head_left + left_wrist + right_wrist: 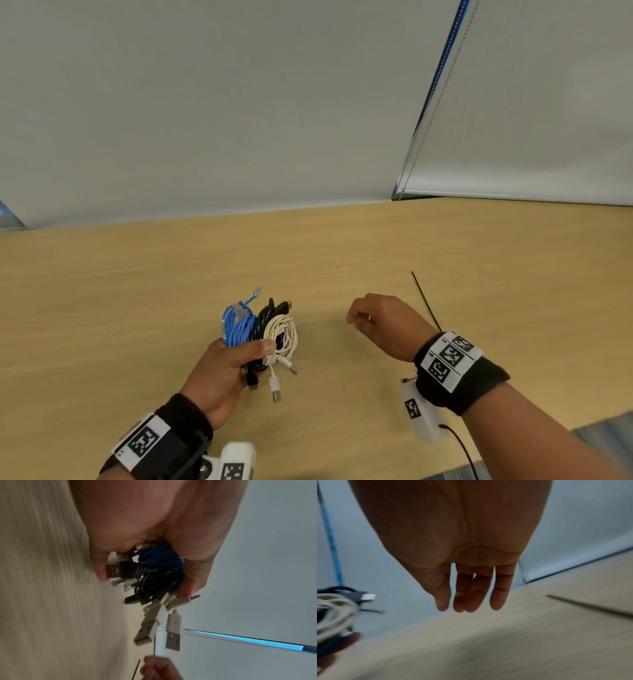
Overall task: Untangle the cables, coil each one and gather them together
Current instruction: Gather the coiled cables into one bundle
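Observation:
My left hand (251,354) grips a bundle of three coils just above the wooden table (137,291): a blue cable (238,325), a black cable (270,313) and a white cable (284,330). White USB plugs (275,387) dangle below my thumb. In the left wrist view the blue coil (159,555) and black coil (157,585) sit between thumb and fingers, with the white plugs (173,631) hanging out. My right hand (371,318) hovers to the right of the bundle and holds nothing. Its fingers (471,601) hang loose.
A thin black cable tie (426,301) lies on the table behind my right hand, and shows as a dark cable tie (590,605) in the right wrist view. Grey roller blinds (239,102) close off the far edge of the table.

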The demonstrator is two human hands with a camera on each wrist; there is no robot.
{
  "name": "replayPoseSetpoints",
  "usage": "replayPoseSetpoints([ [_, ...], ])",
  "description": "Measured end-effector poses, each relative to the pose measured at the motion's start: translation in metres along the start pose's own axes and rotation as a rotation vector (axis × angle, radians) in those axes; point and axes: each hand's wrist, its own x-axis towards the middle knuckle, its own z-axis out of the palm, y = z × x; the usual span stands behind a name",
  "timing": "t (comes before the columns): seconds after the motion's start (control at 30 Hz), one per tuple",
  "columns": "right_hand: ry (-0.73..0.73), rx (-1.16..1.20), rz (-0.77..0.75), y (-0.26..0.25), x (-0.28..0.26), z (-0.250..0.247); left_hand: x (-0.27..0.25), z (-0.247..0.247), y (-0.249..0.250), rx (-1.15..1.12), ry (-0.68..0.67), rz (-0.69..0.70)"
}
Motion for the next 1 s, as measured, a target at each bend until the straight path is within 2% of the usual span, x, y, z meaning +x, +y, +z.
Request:
replayPoseSetpoints([
  [0.07, 0.023, -0.126, 0.158, 0.046, -0.020, -0.008, 0.000, 0.012, -0.004, 0.005, -0.006, 0.000],
  [0.2, 0.180, -0.069, 0.507, 0.114, -0.040, -0.015, -0.001, 0.027, -0.013, 0.015, -0.005, 0.006],
  [0.27, 0.139, -0.029, 0.615, 0.131, -0.035, -0.009, -0.001, 0.034, -0.016, 0.010, 0.007, 0.006],
  [0.33, 0.077, -0.047, 0.642, 0.138, -0.025, -0.001, -0.002, 0.040, -0.018, 0.003, 0.020, 0.013],
  [0.47, 0.033, -0.052, 0.563, 0.130, -0.009, 0.000, -0.003, 0.043, -0.017, -0.001, 0.041, 0.034],
  [0.5, 0.042, 0.034, 0.515, 0.124, -0.006, -0.004, -0.003, 0.041, -0.016, -0.001, 0.056, 0.038],
  [0.6, 0.027, 0.627, 0.315, 0.088, -0.004, -0.013, -0.005, 0.030, -0.009, -0.007, 0.112, 0.051],
  [0.63, -0.018, 0.754, 0.247, 0.071, -0.004, -0.015, -0.006, 0.025, -0.007, -0.009, 0.130, 0.056],
  [0.67, -0.072, 0.784, 0.180, 0.054, -0.002, -0.015, -0.007, 0.018, -0.004, -0.013, 0.149, 0.063],
  [0.77, -0.180, 0.615, 0.020, 0.006, 0.004, -0.007, -0.012, -0.005, 0.006, -0.031, 0.205, 0.080],
  [0.87, -0.174, 0.419, -0.113, -0.033, 0.011, 0.007, -0.019, -0.028, 0.014, -0.029, 0.236, 0.098],
  [1.0, -0.168, 0.432, -0.166, -0.066, 0.017, 0.023, -0.025, -0.053, 0.022, -0.016, 0.257, 0.114],
])
